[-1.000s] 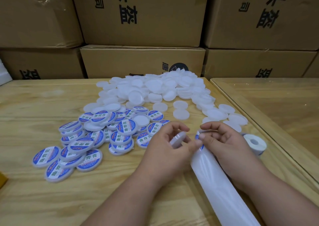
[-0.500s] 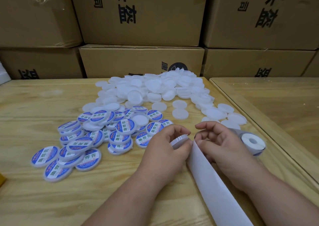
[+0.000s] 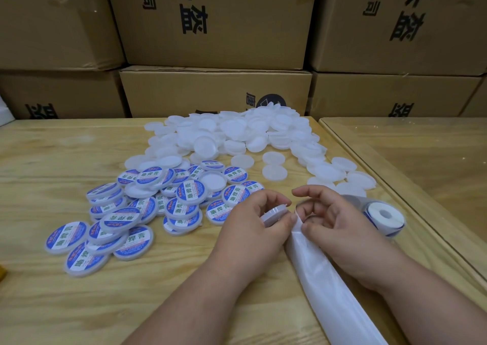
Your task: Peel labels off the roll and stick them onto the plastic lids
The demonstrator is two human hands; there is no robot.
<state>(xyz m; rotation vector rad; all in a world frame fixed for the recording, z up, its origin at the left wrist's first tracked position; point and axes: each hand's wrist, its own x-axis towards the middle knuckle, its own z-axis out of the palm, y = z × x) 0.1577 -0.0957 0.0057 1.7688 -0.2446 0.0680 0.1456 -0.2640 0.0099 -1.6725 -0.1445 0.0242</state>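
While the left hand (image 3: 253, 228) grips one lid (image 3: 275, 214), tilted on edge, the right hand (image 3: 340, 223) pinches the liner strip (image 3: 324, 279), which runs from the hands toward the viewer. One roll (image 3: 383, 217) lies just right; lids too many to count.

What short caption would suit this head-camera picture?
Left hand grips a round white plastic lid; right hand pinches the white backing strip from the label roll.

A pale, grained wooden table (image 3: 66, 292) fills the foreground. Just beside its right edge stands a glossy wooden table (image 3: 421, 165). Along the far edge, brown cardboard boxes (image 3: 216, 91) with black printed characters are stacked.
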